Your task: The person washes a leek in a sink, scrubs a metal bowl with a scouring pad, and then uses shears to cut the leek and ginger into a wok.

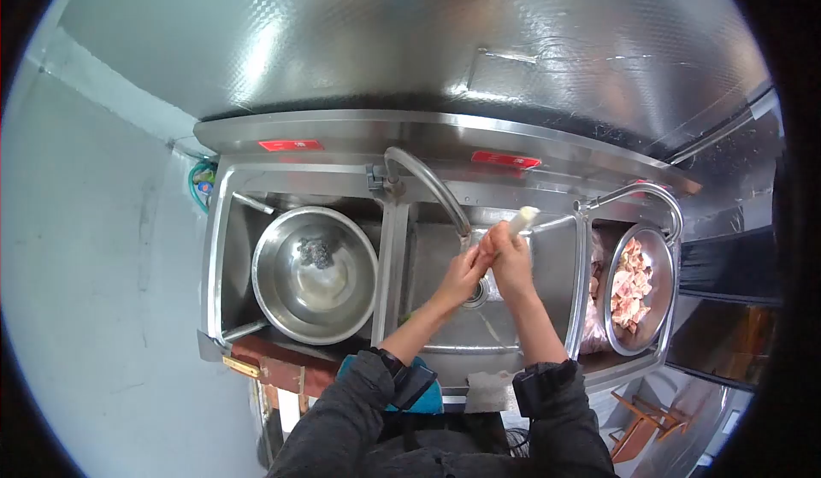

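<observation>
At the middle basin point(428, 256) of a steel sink unit with 3 basins, the head view shows a person's 2 bare hands; the left hand point(466, 271) and the right hand point(511, 260) touch each other, both closed around a pale stalk point(523, 219), whose white end sticks out beyond the right hand toward the back wall; the stalk is held above the basin floor, just beside the mouth of the middle faucet point(434, 187), with the drain point(476, 298) below; the faucet's curve limits room on the left hand's far side, while bare floor lies between the hands and the left divider point(392, 264), and again toward the right divider point(585, 281); both forearms cross the front edge point(470, 363), near a teal cloth point(432, 397) and a grey cloth point(489, 392).

Left of that, a round steel bowl point(346, 303) takes up most of the left basin point(233, 281), its rim near the divider; a dark clump point(315, 253) lies inside it.

In the right basin point(602, 360), a tilted bowl point(658, 307) of raw meat pieces point(631, 286) sits beside a clear bag point(592, 333); the right faucet point(633, 190) arches over the far end.
</observation>
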`<state>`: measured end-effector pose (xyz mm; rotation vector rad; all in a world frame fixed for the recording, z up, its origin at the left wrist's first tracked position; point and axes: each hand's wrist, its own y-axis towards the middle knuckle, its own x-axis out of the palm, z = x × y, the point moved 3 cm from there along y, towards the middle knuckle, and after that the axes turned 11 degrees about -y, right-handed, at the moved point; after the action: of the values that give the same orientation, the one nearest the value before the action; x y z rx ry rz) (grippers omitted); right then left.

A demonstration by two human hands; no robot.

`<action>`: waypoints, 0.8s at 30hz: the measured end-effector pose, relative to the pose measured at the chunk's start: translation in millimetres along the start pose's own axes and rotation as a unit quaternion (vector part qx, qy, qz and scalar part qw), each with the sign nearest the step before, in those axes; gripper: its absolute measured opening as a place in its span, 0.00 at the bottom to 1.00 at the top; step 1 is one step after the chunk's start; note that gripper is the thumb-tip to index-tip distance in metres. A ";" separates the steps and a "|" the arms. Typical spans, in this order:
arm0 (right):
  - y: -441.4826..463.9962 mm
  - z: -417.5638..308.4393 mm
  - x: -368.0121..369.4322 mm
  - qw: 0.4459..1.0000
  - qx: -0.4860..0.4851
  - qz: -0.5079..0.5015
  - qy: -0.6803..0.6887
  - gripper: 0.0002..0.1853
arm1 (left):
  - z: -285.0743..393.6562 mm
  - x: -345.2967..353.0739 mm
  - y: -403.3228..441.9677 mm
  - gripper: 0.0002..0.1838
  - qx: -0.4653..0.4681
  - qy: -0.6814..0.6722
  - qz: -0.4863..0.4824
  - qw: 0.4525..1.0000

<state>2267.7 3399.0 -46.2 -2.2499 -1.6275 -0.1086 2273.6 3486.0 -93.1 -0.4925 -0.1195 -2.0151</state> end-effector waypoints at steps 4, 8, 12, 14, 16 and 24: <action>9.7 -46.3 -26.0 0.988 -0.145 0.058 0.005 0.14 | 8.6 -14.7 17.4 0.23 0.050 0.209 -0.085 0.973; -1.6 -114.3 -45.5 0.971 -0.220 0.067 0.069 0.17 | -8.4 -48.9 21.5 0.28 -0.031 0.352 -0.079 0.932; -17.5 -132.7 -64.9 0.954 -0.244 0.130 0.113 0.19 | 25.2 -53.5 27.8 0.27 -0.004 0.449 -0.085 0.889; -28.8 -148.0 -78.3 0.944 -0.261 0.143 0.146 0.19 | 25.6 -69.7 30.2 0.23 0.164 0.459 -0.056 0.871; -39.7 -159.2 -89.4 0.935 -0.271 0.135 0.184 0.20 | 6.8 -90.5 34.3 0.22 0.052 0.326 -0.023 0.944; -48.2 -130.1 -143.4 0.919 -0.233 0.209 0.239 0.20 | 31.6 -34.1 17.3 0.26 -0.165 -0.507 -0.004 0.846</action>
<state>2194.0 3239.3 48.2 -2.5780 -0.9062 -0.9388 2311.5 3515.1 -79.8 -1.7477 -0.4162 -1.5764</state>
